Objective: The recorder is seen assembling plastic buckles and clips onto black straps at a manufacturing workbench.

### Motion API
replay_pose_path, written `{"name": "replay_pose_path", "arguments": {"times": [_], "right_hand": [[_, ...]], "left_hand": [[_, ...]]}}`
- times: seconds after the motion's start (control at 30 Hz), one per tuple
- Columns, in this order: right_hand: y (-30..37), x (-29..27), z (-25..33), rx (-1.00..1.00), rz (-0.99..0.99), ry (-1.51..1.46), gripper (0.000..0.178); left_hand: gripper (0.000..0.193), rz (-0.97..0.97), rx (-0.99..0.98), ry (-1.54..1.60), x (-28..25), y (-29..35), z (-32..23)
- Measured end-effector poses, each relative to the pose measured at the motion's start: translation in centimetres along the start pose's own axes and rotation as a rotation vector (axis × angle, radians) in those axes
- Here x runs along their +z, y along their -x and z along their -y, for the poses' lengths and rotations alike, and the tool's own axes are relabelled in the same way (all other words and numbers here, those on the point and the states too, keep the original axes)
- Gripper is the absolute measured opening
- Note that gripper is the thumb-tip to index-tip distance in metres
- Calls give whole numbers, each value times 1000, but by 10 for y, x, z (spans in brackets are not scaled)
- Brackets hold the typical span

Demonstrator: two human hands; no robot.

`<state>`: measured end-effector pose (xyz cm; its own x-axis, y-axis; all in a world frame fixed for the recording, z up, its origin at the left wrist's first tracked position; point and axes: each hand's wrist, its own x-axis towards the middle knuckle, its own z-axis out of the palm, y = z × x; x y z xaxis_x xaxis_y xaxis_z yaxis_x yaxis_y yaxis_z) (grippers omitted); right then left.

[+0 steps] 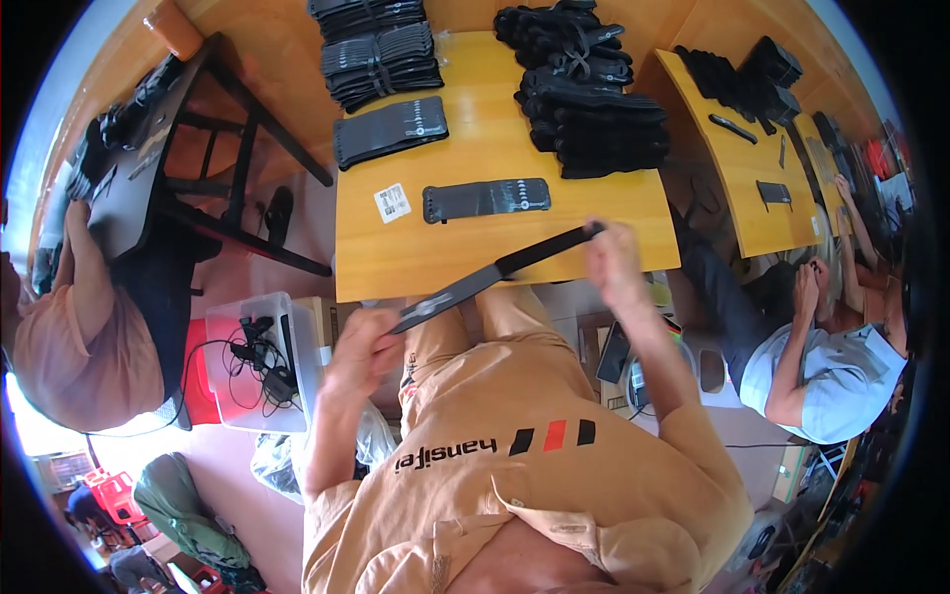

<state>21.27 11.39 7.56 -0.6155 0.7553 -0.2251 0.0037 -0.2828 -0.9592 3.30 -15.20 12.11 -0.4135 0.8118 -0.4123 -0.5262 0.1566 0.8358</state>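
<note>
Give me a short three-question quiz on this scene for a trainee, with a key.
1. What stretches between the left hand and the right hand?
a) a red tray
b) a black strap
c) a white sheet

2. True or false: a white sticker lies on the yellow table, to the left of a flat black piece.

3. Fill in the blank: the clear plastic bin on the person's left holds tangled black ____.

Key: 1. b; 2. true; 3. cables.
</note>
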Motion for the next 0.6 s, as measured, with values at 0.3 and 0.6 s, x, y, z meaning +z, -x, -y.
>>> {"name": "replay_pose_path", "arguments": {"times": [0.3, 0.6], "right_hand": [[-26, -93, 27, -38, -232, 125, 24], [0, -125, 103, -120, -272, 207, 20]], "left_hand": [[43, -6, -40, 64, -55, 71, 5], [40, -337, 234, 63, -91, 42, 3]]}}
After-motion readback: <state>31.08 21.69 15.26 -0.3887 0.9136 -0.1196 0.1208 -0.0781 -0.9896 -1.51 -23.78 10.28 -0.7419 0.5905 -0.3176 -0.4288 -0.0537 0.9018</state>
